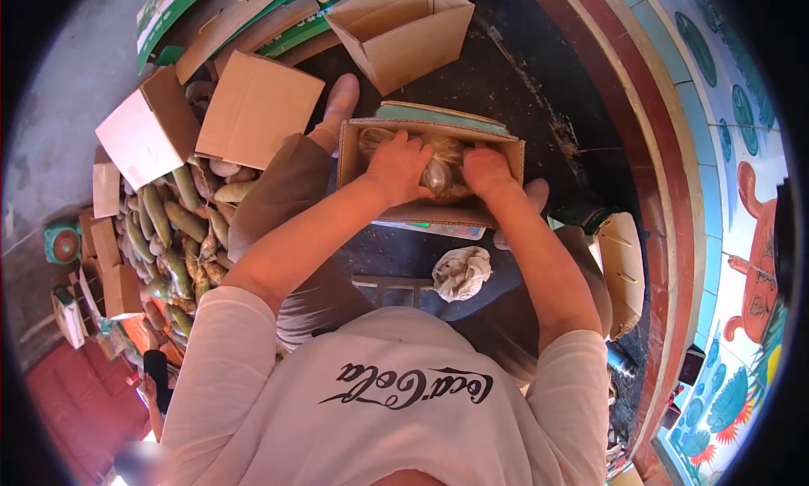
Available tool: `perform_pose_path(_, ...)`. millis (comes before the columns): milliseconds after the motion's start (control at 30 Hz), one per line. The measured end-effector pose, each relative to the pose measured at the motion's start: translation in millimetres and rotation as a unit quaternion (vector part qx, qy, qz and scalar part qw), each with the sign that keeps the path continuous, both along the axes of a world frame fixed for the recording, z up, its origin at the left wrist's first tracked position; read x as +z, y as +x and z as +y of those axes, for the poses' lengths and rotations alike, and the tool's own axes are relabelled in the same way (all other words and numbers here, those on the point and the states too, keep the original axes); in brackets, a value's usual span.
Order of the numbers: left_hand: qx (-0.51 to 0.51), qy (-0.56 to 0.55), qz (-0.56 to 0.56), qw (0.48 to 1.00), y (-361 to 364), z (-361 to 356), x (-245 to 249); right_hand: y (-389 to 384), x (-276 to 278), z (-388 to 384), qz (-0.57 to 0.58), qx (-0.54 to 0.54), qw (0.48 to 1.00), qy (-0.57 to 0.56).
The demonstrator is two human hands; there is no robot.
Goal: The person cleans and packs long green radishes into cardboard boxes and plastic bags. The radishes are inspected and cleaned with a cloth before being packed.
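Observation:
A cardboard box (pixel 516 170) stands between my knees, its top flaps raised. Inside lies a clear plastic bag (pixel 444 153) with brownish, rounded produce in it; its exact kind is hard to make out. My left hand (pixel 399 166) reaches over the left part of the box, fingers curled onto the bag. At the right inner side, my right hand (pixel 487 168) is closed at the bag's edge, its fingertips hidden. Under the box shows a scale (pixel 455 231) with a lit green display. A crumpled whitish bag (pixel 462 273) lies on the floor nearer to me.
On the left is a heap of long green-brown vegetables (pixel 181 225). Cardboard boxes (pixel 257 107) stand beside it, and an open box (pixel 413 40) is ahead. A tiled wall (pixel 704 191) curves along the right. Another person's arm (pixel 154 393) shows at lower left.

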State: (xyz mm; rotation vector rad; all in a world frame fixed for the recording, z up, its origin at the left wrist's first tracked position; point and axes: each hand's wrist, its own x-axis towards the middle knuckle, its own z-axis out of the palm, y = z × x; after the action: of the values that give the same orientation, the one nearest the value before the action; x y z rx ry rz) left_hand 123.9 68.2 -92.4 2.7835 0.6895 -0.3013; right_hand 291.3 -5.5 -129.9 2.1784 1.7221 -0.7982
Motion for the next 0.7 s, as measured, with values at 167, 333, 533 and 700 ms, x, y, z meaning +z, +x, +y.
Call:
perform_pose_path(167, -0.004, 0.001, 0.015, 1.000, 6.7, -1.3, 5.1, 6.6, -15.0, 4.5, 0.054, -0.005, 0.998, -0.022)
perform_pose_path(333, -0.002, -0.018, 0.013, 1.000, 4.1, -6.3, 8.0, 7.2, 18.0, 4.4, 0.106, 0.005, 0.994, -0.004)
perform_pose_path(533, 0.036, -0.053, -0.120, 0.991, -22.9, 6.5, 20.5, -2.5, 34.8, -5.1, 0.154, 0.005, 0.983, 0.097)
perform_pose_path(700, 0.176, -0.077, -0.218, 0.957, -63.4, 18.6, 71.6, -24.9, 70.2, -4.0, 0.181, 0.008, 0.970, 0.165)
